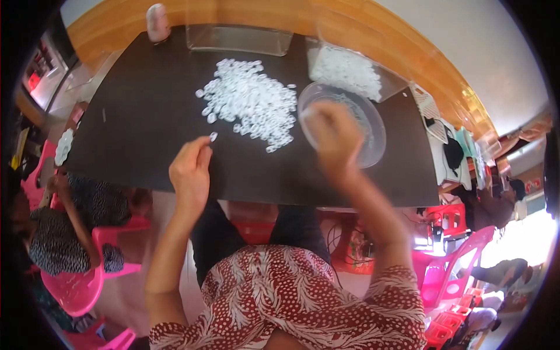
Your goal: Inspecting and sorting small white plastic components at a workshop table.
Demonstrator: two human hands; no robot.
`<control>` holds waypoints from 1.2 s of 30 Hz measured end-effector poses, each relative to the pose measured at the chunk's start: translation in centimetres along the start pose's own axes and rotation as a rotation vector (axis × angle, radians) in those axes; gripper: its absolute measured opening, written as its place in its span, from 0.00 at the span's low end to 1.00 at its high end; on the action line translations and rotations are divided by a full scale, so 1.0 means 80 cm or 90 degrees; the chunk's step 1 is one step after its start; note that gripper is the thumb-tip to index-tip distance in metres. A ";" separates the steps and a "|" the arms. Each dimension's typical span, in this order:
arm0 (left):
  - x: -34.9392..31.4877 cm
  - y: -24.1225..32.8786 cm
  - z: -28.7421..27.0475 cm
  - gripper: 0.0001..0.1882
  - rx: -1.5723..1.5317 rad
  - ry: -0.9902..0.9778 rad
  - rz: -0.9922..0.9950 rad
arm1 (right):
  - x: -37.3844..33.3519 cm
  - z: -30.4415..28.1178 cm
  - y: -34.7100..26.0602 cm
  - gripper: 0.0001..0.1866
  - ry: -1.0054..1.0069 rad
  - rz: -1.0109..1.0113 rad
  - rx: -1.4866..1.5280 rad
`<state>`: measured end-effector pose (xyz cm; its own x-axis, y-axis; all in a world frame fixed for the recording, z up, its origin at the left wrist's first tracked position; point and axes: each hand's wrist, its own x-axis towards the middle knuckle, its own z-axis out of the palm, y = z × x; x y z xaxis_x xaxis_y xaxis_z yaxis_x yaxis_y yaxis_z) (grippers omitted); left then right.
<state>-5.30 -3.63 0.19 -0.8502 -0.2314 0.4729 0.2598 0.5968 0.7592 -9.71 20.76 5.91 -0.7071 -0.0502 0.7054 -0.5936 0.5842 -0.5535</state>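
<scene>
My left hand [191, 169] is over the dark table's near side, thumb and forefinger pinched on a small white oval ring-shaped piece [213, 136]. Beyond it, a loose heap of similar white pieces [251, 96] spreads across the middle of the table. My right hand [335, 135] is over the left part of a round translucent bowl [378, 143]. Motion smears its fingers, so whether they hold anything does not show. Small pale pieces [353, 108] lie inside the bowl, partly hidden by this hand.
Behind the bowl, a transparent box [315, 49] holds many white pieces. Another transparent box [239, 44] stands at the table's far edge, with a pinkish bottle-like object [157, 23] to its left. People sit on both sides, among pink chairs [76, 286].
</scene>
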 end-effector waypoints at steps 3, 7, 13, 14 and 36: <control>0.024 -0.017 -0.003 0.08 0.042 -0.017 0.025 | 0.077 -0.042 0.054 0.08 0.046 0.097 -0.058; 0.035 -0.022 0.004 0.09 0.120 -0.028 0.050 | 0.160 -0.084 0.134 0.09 0.081 0.051 -0.271; 0.053 -0.023 0.034 0.07 0.306 -0.080 0.147 | 0.208 -0.096 0.219 0.10 -0.020 0.002 -0.480; 0.054 -0.020 0.033 0.06 0.333 -0.107 0.154 | 0.211 -0.093 0.233 0.11 -0.038 -0.030 -0.513; 0.015 0.032 0.022 0.05 -0.055 -0.230 0.009 | 0.001 -0.089 0.136 0.05 -0.408 0.014 -0.371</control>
<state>-6.45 -1.05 1.87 -0.9490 0.0725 0.3069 0.2976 0.5275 0.7957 -13.53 32.88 3.06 -0.9004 -0.3786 0.2145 -0.4098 0.9035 -0.1257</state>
